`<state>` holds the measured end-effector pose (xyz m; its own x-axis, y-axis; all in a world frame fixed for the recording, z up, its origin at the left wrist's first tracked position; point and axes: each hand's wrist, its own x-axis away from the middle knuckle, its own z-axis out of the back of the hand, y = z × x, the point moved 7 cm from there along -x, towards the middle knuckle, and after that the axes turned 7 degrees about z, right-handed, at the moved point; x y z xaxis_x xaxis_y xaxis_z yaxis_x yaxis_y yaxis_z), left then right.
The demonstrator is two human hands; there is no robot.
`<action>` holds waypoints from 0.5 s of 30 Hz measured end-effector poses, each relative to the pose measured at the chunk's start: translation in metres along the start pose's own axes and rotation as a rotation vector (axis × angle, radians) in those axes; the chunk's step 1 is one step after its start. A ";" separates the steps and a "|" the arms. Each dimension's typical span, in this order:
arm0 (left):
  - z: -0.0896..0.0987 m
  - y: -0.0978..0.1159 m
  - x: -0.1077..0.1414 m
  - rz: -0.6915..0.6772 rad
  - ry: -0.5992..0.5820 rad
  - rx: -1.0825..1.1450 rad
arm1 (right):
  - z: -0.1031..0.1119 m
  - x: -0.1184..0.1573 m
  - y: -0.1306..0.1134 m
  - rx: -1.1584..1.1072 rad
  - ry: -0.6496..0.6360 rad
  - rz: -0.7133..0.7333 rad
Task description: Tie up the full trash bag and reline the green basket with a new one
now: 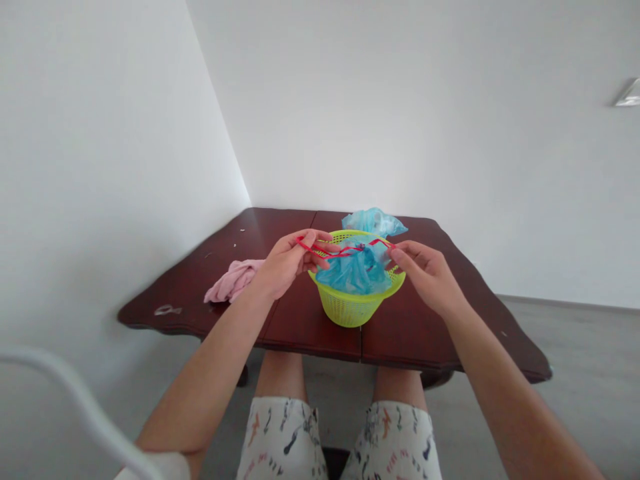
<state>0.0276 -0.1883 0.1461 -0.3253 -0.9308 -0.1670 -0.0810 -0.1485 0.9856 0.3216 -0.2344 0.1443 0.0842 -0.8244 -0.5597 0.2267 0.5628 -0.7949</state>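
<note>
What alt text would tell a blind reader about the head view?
A person's left hand and right hand hold a red ribbon over a yellow-green basket with a blue bag inside. On the dark table, another blue bag lies behind the basket; a pink cloth lies to the left.

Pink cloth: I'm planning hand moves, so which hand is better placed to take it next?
Probably the left hand: it is nearer the pink cloth, while the right hand is across the green basket. Both hold the red string.
</note>
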 end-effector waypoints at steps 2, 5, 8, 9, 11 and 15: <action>-0.014 0.003 0.001 0.020 -0.100 0.068 | -0.014 0.002 -0.007 0.124 -0.031 0.057; -0.027 0.004 0.003 -0.039 -0.207 0.070 | -0.036 0.002 -0.013 0.311 -0.065 0.129; -0.033 0.003 0.006 -0.151 -0.280 0.015 | -0.057 -0.001 -0.011 0.376 -0.114 0.130; -0.035 0.002 0.009 -0.181 -0.309 -0.015 | -0.064 -0.002 -0.009 0.381 -0.132 0.125; -0.041 0.003 0.016 -0.226 -0.366 -0.094 | -0.079 -0.006 -0.005 0.388 -0.169 0.132; -0.047 0.015 0.032 -0.408 -0.337 -0.393 | -0.103 -0.017 0.002 0.384 -0.249 0.196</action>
<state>0.0604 -0.2357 0.1571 -0.6234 -0.6280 -0.4658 0.0695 -0.6378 0.7670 0.2209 -0.2134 0.1282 0.3793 -0.7209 -0.5800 0.5202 0.6846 -0.5106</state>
